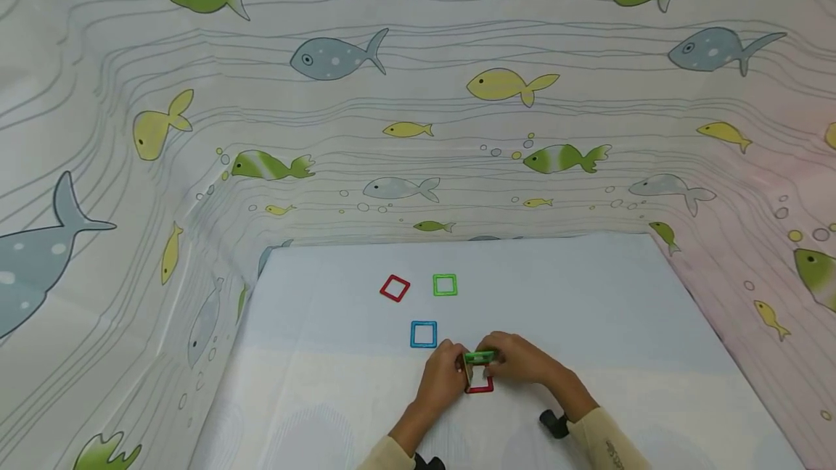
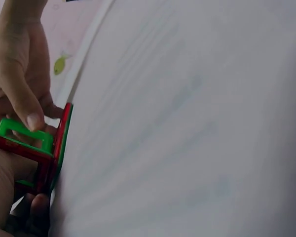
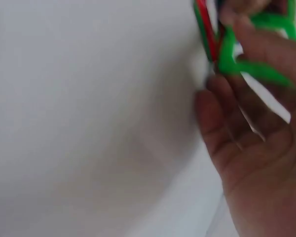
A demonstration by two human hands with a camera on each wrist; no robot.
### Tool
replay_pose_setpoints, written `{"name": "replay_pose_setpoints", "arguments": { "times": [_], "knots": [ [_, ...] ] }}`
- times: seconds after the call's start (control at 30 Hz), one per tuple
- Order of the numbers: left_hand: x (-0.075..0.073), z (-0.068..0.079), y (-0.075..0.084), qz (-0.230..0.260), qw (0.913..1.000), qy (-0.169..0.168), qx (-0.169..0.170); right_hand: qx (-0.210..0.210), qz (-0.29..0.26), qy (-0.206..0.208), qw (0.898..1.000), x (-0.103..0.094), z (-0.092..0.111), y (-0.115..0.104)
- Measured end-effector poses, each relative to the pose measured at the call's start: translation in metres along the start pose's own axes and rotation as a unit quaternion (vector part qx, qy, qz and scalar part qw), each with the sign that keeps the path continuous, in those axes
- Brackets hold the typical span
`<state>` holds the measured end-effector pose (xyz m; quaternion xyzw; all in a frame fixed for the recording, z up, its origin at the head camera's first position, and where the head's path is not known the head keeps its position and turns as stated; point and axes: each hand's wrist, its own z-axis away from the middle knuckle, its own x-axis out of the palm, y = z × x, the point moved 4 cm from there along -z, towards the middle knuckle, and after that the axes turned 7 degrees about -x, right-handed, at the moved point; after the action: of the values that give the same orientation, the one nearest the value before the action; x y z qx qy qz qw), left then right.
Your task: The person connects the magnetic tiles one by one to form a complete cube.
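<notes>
Both hands work at a small group of square magnetic frame tiles. A red tile (image 1: pixel 480 389) lies flat on the table, and a green tile (image 1: pixel 480 357) stands upright at its far edge. My right hand (image 1: pixel 522 360) pinches the green tile, its thumb across the frame in the right wrist view. On the left side my left hand (image 1: pixel 444 376) holds another upright tile (image 1: pixel 466 374), seen edge-on in the head view. Red edges (image 2: pixel 63 133) meet green ones at a corner in the left wrist view. Part of the left fingers is hidden there.
Farther back on the white table (image 1: pixel 313 310) lie a red tile (image 1: pixel 395 288), a green tile (image 1: pixel 445 285) and a blue tile (image 1: pixel 424 334), all flat and apart. Fish-patterned sheeting (image 1: pixel 418 158) rises behind and at both sides.
</notes>
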<state>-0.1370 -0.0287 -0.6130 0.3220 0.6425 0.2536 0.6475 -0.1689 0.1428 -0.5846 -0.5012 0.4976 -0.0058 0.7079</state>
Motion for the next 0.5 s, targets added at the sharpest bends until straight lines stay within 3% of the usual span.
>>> {"name": "replay_pose_setpoints", "arguments": {
  "times": [0.2, 0.5],
  "knots": [
    [0.001, 0.001, -0.001, 0.008, 0.9999, 0.0, -0.012, 0.004, -0.034, -0.035, 0.999, -0.019, 0.008, 0.009],
    [0.002, 0.002, -0.002, 0.006, 0.9999, 0.007, -0.006, 0.063, 0.007, 0.064, 0.996, -0.033, -0.008, 0.019]
  ]
}}
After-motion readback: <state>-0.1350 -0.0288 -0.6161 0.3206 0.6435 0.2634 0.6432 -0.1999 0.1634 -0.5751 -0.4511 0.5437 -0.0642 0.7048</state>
